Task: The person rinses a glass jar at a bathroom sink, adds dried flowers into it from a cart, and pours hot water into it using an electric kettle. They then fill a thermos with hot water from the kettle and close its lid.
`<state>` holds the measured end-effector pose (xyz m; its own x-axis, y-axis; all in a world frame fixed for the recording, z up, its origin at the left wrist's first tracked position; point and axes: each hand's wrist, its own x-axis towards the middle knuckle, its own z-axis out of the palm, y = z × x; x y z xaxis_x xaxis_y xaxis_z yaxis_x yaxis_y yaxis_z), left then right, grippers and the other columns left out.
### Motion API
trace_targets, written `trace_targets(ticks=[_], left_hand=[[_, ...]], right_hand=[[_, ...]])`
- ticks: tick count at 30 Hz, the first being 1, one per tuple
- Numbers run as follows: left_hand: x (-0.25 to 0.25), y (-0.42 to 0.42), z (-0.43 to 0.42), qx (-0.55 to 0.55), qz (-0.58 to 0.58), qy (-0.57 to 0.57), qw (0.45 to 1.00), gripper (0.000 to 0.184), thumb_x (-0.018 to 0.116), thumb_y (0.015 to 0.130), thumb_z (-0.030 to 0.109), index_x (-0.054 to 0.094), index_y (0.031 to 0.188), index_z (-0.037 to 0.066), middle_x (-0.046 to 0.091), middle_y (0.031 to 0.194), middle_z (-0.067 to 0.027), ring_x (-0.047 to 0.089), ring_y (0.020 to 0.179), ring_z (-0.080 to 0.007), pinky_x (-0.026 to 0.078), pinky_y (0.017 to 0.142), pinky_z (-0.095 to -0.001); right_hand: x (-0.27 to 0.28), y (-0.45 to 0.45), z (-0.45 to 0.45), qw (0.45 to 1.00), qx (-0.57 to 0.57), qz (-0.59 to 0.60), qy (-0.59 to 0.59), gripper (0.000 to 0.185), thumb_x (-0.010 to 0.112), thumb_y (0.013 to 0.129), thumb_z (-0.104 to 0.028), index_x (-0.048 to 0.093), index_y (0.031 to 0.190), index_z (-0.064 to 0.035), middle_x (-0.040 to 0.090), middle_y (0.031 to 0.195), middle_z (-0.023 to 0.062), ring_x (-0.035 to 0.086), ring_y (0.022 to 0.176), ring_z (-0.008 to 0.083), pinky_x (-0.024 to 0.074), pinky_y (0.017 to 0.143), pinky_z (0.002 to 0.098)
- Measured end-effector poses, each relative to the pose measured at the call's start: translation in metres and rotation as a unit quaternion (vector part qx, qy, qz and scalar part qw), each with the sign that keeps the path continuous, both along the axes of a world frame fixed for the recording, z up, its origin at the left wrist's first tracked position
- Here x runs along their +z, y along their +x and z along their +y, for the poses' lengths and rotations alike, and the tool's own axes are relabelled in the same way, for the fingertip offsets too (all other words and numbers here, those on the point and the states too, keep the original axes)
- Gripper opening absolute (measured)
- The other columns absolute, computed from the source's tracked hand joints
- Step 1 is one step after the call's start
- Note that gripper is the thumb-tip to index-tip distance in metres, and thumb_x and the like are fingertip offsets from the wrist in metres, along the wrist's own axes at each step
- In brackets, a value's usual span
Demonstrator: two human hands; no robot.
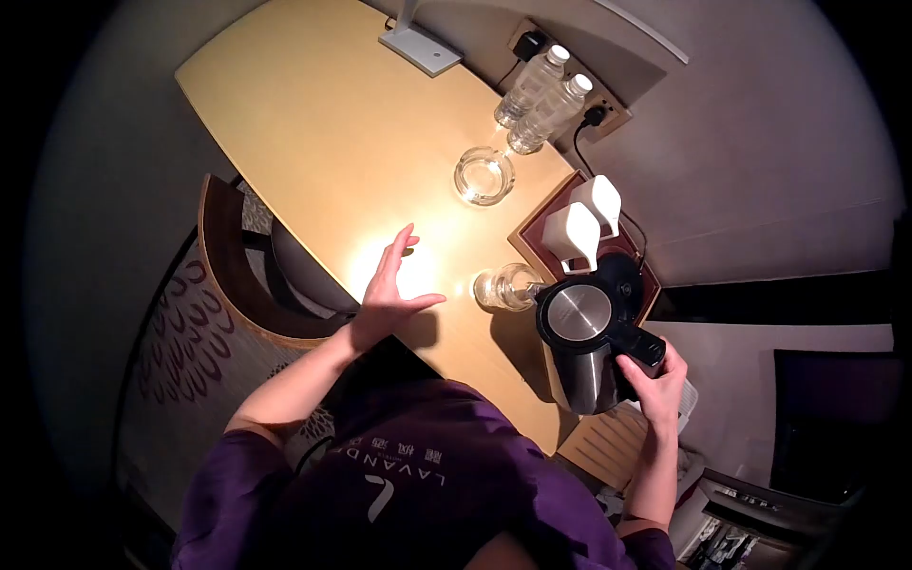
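My right hand (659, 380) is wrapped round the black handle of an electric kettle (587, 366) with a steel body and a black-rimmed lid. The kettle is held near the table's right end, its spout close to the rim of a clear glass (505, 288). Whether spout and glass touch, I cannot tell. Over the bright spot on the table, my left hand (388, 294) is open, thumb and fingers apart, holding nothing. It is to the left of the glass, not touching it. The black kettle base (622, 282) shows partly behind the kettle.
Two white cups (572, 236) stand on a reddish-brown tray (540, 220). Nearby are a glass ashtray (484, 177) and two water bottles (546, 112) by the wall sockets (610, 116). A lamp base (420, 49) sits at the wooden table's (313, 104) back edge; a chair (223, 256) stands left.
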<state>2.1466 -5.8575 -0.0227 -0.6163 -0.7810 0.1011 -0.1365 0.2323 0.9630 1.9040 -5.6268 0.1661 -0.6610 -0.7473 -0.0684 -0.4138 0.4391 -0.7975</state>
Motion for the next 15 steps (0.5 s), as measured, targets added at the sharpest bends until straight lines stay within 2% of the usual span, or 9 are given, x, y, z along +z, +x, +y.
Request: trace_targets(ticks=[3, 15], left_hand=[[-0.001, 0.009, -0.003, 0.022, -0.011, -0.018, 1.0, 0.1, 0.083, 0.065, 0.026, 0.025, 0.143, 0.007, 0.048, 0.127, -0.0159, 0.051, 0.113, -0.0285, 0.042, 0.095, -0.0395], [-0.005, 0.013, -0.005, 0.046, -0.006, -0.025, 0.999, 0.091, 0.081, 0.067, 0.026, 0.03, 0.14, 0.007, 0.05, 0.124, -0.0142, 0.052, 0.111, -0.0268, 0.044, 0.093, -0.0383]], right_hand=[[0.007, 0.0, -0.003, 0.999, 0.016, 0.02, 0.03, 0.024, 0.079, 0.071, -0.011, 0.063, 0.085, 0.0003, 0.061, 0.073, -0.0016, 0.051, 0.065, 0.0046, 0.0431, 0.059, 0.0213], [0.023, 0.008, -0.015, 0.998, 0.01, 0.048, 0.045, 0.026, 0.079, 0.07, -0.011, 0.064, 0.087, 0.0024, 0.064, 0.073, 0.0008, 0.054, 0.066, 0.006, 0.0453, 0.061, 0.0228]])
